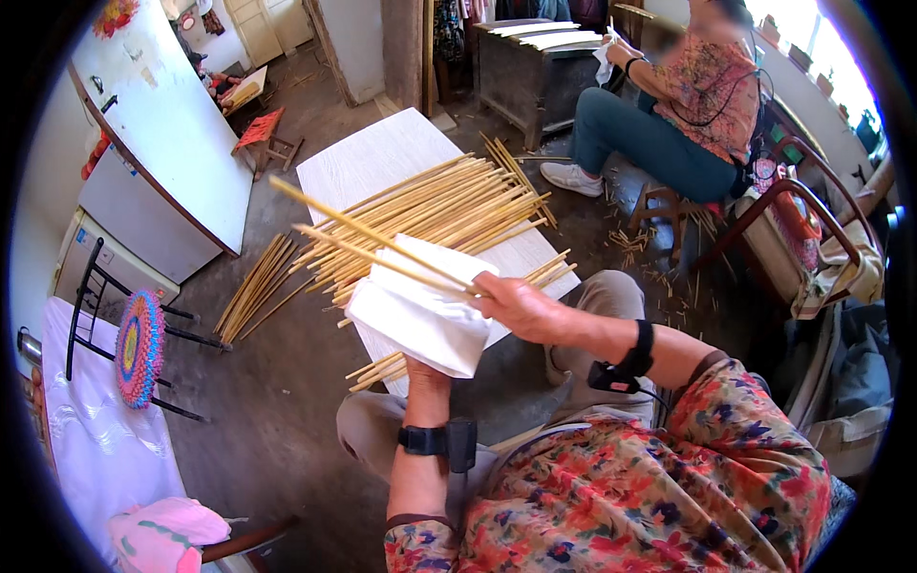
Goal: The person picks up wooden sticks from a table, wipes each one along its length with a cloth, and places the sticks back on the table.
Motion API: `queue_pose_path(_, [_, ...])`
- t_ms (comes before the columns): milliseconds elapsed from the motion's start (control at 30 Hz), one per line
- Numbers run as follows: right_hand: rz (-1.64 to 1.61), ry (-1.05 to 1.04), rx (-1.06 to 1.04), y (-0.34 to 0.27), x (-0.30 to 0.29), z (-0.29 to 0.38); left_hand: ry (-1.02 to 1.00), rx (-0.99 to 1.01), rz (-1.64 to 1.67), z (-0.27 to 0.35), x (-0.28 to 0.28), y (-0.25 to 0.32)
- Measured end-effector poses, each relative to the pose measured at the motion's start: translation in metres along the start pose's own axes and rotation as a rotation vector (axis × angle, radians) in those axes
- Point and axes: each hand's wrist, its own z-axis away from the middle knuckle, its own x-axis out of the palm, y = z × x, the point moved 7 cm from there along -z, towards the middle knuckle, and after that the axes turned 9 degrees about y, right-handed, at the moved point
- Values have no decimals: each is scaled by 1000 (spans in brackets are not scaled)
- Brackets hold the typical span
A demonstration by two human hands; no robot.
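Observation:
My right hand grips the near ends of two long, thin plant stalks, which slant up and to the left over the table. A folded white cloth lies under these ends, with its right edge against my right fingers. From below, my left hand holds the cloth up; its fingers are hidden beneath it. Many more yellow-brown stalks lie side by side in a broad pile on the white wood-grain table, just beyond my hands. Some short stalk ends show near my left wrist.
Another bundle of stalks rests on the floor left of the table. At the upper right a seated person handles white material beside a dark chest. Stalk scraps litter the floor there. A black-framed chair stands left.

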Motion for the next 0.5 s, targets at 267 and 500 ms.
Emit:
queue_pose_path(267, [269, -111, -75, 9, 39, 6, 285, 203, -384, 27, 13, -14])
queue_pose_path(500, [-29, -288, 18, 6, 47, 24, 261, 402, -740, 36, 14, 4])
